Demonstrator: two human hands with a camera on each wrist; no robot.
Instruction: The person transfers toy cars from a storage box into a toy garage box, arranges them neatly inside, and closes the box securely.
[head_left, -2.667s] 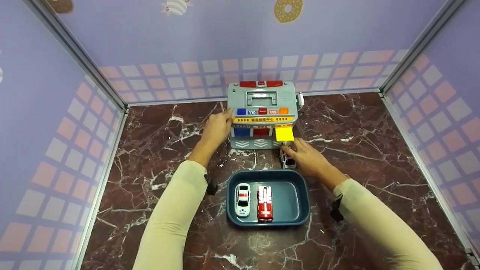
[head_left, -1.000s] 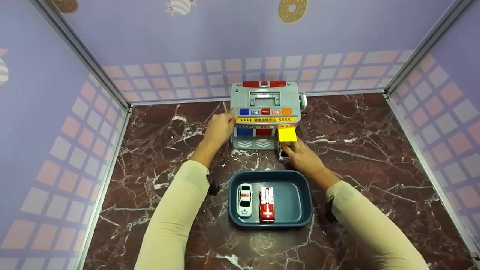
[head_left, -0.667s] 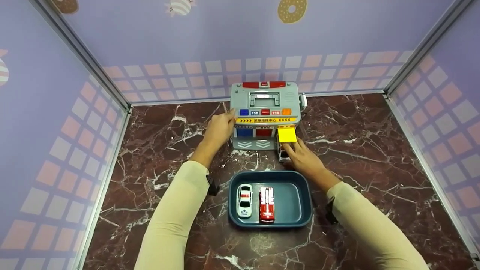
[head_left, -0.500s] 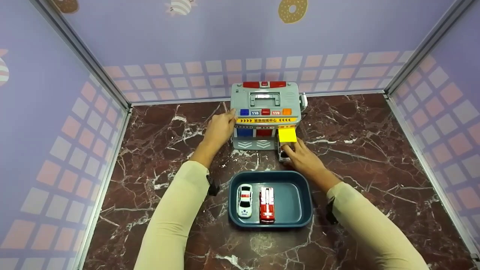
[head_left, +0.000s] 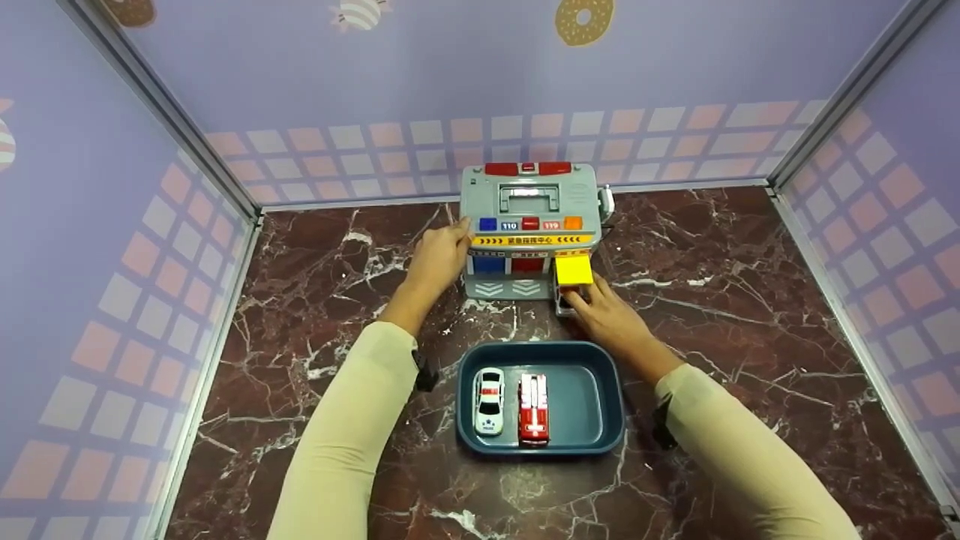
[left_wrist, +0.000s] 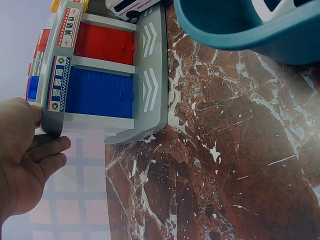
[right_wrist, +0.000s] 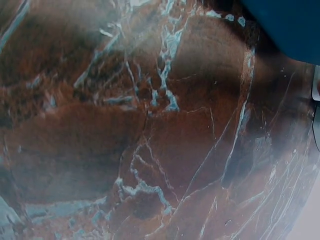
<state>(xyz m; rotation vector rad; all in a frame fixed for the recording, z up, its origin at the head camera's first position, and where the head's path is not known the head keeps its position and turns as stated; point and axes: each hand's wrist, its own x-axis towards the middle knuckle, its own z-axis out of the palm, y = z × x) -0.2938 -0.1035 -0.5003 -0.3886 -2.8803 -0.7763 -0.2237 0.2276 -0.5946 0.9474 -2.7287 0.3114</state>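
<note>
My left hand (head_left: 437, 259) grips the left end of the grey roof of a toy emergency station (head_left: 480, 196). In the left wrist view the thumb of that hand (left_wrist: 22, 155) lies on the roof edge, with the fingers bent beneath it. At the station's right bay, my right hand (head_left: 609, 311) holds a small white toy car (head_left: 562, 306) by its rear part. The car's front is hidden under the raised yellow door (head_left: 574, 270). Part of the car (left_wrist: 131, 6) shows at the top of the left wrist view. Blue (left_wrist: 100, 92) and red (left_wrist: 105, 44) doors are down.
A dark blue tray (head_left: 616, 405) stands in front of the station, holding a white police car (head_left: 489, 401) and a red fire engine (head_left: 533, 410). Patterned walls rise behind and at both sides of the marbled surface (head_left: 322, 300). The right wrist view shows mostly that surface.
The toy car has slid forward, away from me, into the right bay beneath the yellow door, with my right hand following it. My left hand keeps its hold on the station.
</note>
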